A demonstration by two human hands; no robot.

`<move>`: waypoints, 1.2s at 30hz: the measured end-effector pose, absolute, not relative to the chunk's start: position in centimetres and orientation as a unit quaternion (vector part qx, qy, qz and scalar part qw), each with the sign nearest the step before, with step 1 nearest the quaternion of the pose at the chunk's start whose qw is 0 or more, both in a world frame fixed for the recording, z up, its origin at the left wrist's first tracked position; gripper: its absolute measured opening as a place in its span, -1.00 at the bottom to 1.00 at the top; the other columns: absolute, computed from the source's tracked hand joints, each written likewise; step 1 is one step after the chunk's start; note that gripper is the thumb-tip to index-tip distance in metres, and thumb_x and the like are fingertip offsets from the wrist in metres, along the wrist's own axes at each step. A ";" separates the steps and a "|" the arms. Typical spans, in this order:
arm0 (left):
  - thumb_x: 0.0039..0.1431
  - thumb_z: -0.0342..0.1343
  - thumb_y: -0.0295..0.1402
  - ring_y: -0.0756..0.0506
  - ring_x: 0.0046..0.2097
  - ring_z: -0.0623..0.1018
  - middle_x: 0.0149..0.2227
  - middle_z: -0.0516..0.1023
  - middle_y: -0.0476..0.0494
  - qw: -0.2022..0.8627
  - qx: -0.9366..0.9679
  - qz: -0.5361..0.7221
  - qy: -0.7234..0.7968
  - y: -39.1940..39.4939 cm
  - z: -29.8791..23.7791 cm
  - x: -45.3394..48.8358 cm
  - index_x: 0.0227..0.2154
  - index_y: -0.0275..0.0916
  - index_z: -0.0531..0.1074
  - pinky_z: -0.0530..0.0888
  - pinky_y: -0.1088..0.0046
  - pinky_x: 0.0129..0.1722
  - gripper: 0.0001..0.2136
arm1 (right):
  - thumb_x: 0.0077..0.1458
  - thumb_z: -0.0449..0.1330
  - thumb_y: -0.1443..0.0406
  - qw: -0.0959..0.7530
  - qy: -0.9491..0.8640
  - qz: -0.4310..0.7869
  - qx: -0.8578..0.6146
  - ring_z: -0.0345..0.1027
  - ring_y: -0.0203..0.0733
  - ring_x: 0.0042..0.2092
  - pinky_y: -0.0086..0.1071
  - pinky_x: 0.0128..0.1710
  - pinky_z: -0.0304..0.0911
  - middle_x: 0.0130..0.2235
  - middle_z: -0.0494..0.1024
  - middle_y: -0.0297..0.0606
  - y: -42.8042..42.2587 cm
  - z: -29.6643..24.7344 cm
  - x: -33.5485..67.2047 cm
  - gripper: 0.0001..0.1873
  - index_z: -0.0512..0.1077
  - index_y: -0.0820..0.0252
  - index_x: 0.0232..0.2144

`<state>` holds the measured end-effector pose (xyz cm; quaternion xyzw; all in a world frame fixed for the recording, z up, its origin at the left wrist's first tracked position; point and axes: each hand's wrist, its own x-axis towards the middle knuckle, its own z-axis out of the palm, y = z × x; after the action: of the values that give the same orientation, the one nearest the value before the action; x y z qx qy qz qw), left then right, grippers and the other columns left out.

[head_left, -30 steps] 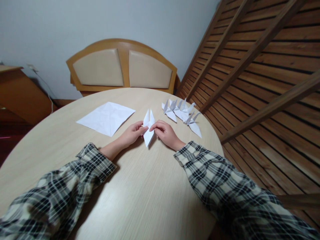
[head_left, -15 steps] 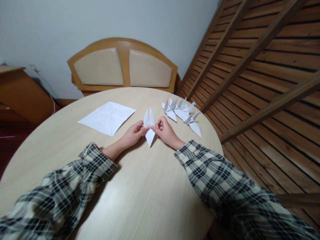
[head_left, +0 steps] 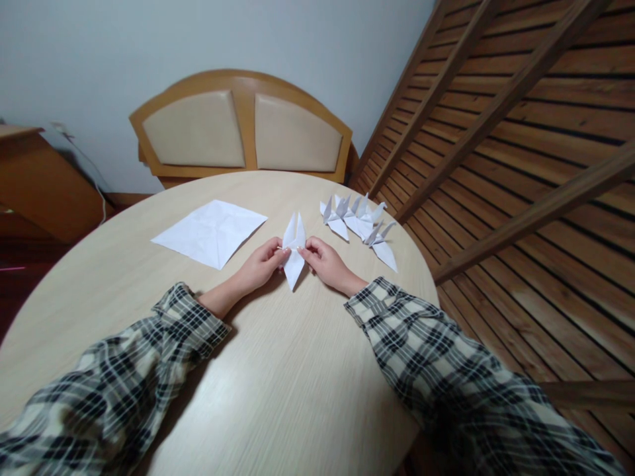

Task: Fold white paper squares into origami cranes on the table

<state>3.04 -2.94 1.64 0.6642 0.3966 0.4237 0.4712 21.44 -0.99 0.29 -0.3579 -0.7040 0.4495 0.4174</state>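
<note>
A half-folded white paper figure (head_left: pixel 294 252), with two points up and one long point toward me, lies on the round wooden table (head_left: pixel 278 370). My left hand (head_left: pixel 260 265) pinches its left side with curled fingers. My right hand (head_left: pixel 323 261) pinches its right side, fingers closed on the paper. Both forearms wear plaid sleeves and rest on the tabletop.
A creased white square sheet (head_left: pixel 210 231) lies to the left of my hands. Several finished paper cranes (head_left: pixel 360 221) sit in a row near the table's right edge. A padded wooden chair (head_left: pixel 241 129) stands behind the table. Slatted wooden panelling (head_left: pixel 520 132) runs along the right.
My fingers shifted slightly on the paper figure, the right hand closing tighter at its middle. The figure stays in the same spot.
</note>
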 end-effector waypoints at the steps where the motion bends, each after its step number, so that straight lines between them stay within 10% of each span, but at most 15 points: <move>1: 0.22 0.08 -0.21 -0.01 -0.43 0.27 -0.46 0.27 0.01 0.473 0.664 0.423 0.396 -2.9 1.6 3.1 -0.37 -0.24 0.30 0.25 0.44 -0.42 -0.80 | 0.17 0.13 0.03 0.418 -0.704 0.446 -0.361 0.07 -0.34 -0.49 -0.43 -0.53 -0.01 -0.50 0.20 -0.45 -1.0 0.3 21.4 -0.66 0.19 0.13 -0.43; 30: 0.24 0.08 -0.17 0.01 -0.49 0.32 -0.53 0.34 -0.01 0.445 0.682 0.418 0.402 -2.8 1.3 2.8 -0.46 -0.24 0.33 0.26 0.45 -0.47 -0.74 | 0.11 0.18 0.04 0.421 -0.647 0.524 -0.361 0.04 -0.37 -0.55 -0.45 -0.60 -0.08 -0.55 0.19 -0.47 -0.8 0.3 21.6 -0.65 0.23 0.14 -0.47; 36: 0.25 0.06 -0.16 0.00 -0.47 0.33 -0.54 0.33 0.00 0.419 0.711 0.403 0.395 -3.0 1.6 2.8 -0.45 -0.24 0.31 0.27 0.45 -0.44 -0.73 | 0.06 0.26 0.08 0.402 -0.651 0.561 -0.315 0.37 -0.22 -0.25 -0.29 -0.21 0.30 -0.26 0.53 -0.22 -0.9 0.3 21.5 -0.65 0.43 0.23 -0.24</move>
<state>2.79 -2.98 1.57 0.7111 0.3955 0.4029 0.4190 21.46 -0.92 0.32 -0.3155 -0.6510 0.5610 0.4024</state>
